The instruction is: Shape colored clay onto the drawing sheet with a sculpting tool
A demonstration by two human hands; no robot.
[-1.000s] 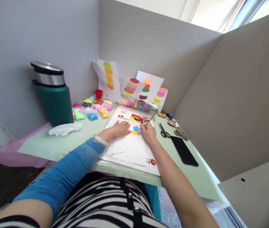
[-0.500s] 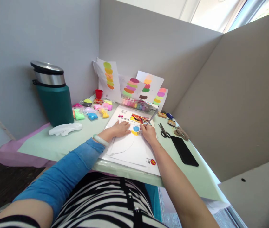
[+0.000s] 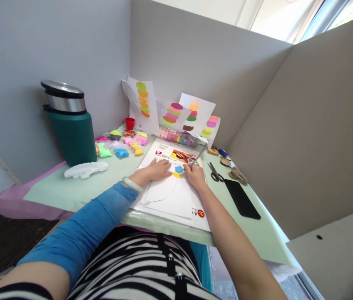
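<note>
My right hand grips a metal fork, its handle slanting up and to the right. The fork's tines are at a yellow patch on a white sheet of paper. Just above the yellow lies a blue patch. From the yellow a thin pencil line curves down to a small sketched mark at lower left. Flat on the sheet rests my left hand, fingers stretched out, left of the yellow patch. Under the sheet is a printed drawing pad.
A green bottle and a white glove stand left, near bagged coloured clay and a red cup. Scissors and a black phone lie right. Colour-swatch sheets lean at the back.
</note>
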